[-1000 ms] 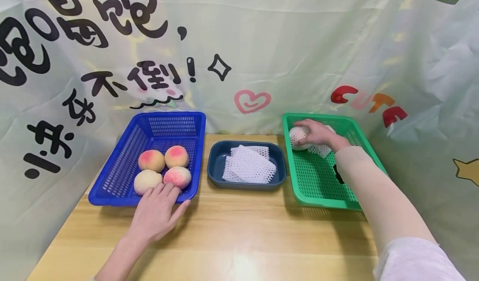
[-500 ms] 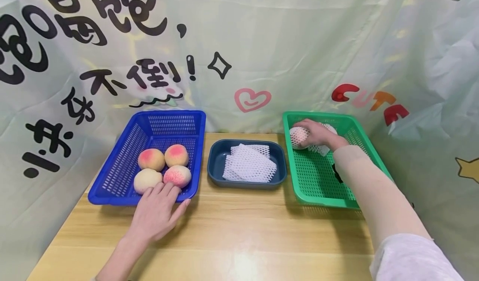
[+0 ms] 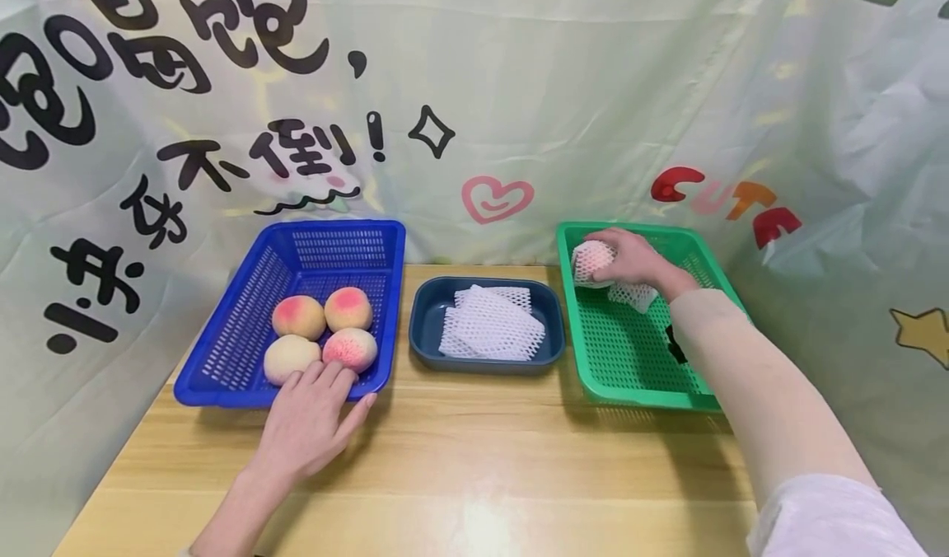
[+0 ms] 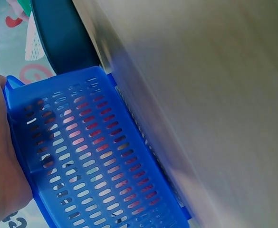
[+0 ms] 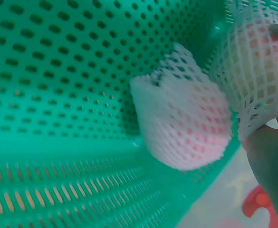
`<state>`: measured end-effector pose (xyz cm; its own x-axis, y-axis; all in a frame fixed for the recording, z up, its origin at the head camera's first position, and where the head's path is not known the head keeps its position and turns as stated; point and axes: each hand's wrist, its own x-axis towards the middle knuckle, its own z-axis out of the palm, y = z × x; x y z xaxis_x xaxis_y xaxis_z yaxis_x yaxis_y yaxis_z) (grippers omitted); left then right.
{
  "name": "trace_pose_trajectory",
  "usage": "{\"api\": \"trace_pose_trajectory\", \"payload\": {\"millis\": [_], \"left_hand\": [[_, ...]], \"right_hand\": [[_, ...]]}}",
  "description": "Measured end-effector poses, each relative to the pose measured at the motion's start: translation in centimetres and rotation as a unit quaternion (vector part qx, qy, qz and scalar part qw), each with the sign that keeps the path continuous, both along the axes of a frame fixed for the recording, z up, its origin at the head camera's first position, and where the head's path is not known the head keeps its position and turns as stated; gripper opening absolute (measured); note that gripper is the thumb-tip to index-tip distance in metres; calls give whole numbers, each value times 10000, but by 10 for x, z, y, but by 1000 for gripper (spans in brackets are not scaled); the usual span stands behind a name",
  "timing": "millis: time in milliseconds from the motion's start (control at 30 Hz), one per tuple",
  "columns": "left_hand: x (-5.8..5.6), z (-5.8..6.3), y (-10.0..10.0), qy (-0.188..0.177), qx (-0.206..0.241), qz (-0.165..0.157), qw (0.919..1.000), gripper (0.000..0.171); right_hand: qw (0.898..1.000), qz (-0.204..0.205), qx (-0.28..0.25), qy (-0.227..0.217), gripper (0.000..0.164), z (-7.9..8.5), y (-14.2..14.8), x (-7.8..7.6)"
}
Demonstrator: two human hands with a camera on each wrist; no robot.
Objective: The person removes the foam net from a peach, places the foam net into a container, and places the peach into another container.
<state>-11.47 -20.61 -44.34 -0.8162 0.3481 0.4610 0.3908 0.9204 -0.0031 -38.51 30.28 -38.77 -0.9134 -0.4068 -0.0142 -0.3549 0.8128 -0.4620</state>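
My right hand (image 3: pixel 630 259) grips a peach in a white foam net (image 3: pixel 591 262) at the back left of the green basket (image 3: pixel 638 397). In the right wrist view, the fingers lie along this netted peach (image 5: pixel 257 64). Beside it, a second netted peach (image 5: pixel 186 123) lies on the basket floor, the net's loose end sticking out. My left hand (image 3: pixel 311 417) rests over the front rim of the blue basket (image 3: pixel 208 396), fingertips close to the nearest bare peaches. Several peaches (image 3: pixel 300 318) sit together inside, yellow with pink blush. The left fingertips are hidden in the left wrist view.
Between the baskets stands a dark blue tray (image 3: pixel 485 367) with several flat white foam nets (image 3: pixel 497 326). A small black item (image 3: pixel 675 344) shows at the green basket beside the right forearm. A printed cloth (image 3: pixel 593 112) hangs right behind the wooden table (image 3: pixel 445 475).
The right hand has raised and tilted the netted peach slightly, and more of the netted one beside it shows. The left hand stays at the blue basket's rim.
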Motion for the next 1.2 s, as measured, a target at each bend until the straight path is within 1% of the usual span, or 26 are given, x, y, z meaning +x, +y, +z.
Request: {"api": "trace_pose_trajectory", "payload": {"millis": [200, 333, 500, 633, 800, 933, 1067, 1200], "left_hand": [[0, 1, 1, -8, 19, -13, 10000, 39], [1, 1, 1, -34, 17, -29, 10000, 39], [1, 2, 1, -64, 22, -31, 10000, 38], [1, 1, 1, -67, 31, -28, 10000, 39], [1, 1, 1, -42, 58, -32, 10000, 39], [0, 1, 2, -55, 89, -35, 9999, 39], [0, 0, 2, -114, 102, 8, 9999, 39], [1, 1, 3, -147, 118, 45, 9998, 40]], "right_hand": [[9994, 62, -253, 241, 75, 26, 5, 17], [9979, 28, -442, 472, 74, 42, 7, 32], [9956, 41, -545, 766, 70, 58, 6, 53], [9936, 108, -617, 937, 69, 67, 3, 69], [9897, 258, -733, 1199, 67, 72, -3, 90], [9854, 445, -980, 1321, 63, 73, -12, 110], [9793, 735, -1256, 1406, 63, 71, -25, 129], [9734, 960, -1379, 1555, 64, 65, -40, 148]]}}
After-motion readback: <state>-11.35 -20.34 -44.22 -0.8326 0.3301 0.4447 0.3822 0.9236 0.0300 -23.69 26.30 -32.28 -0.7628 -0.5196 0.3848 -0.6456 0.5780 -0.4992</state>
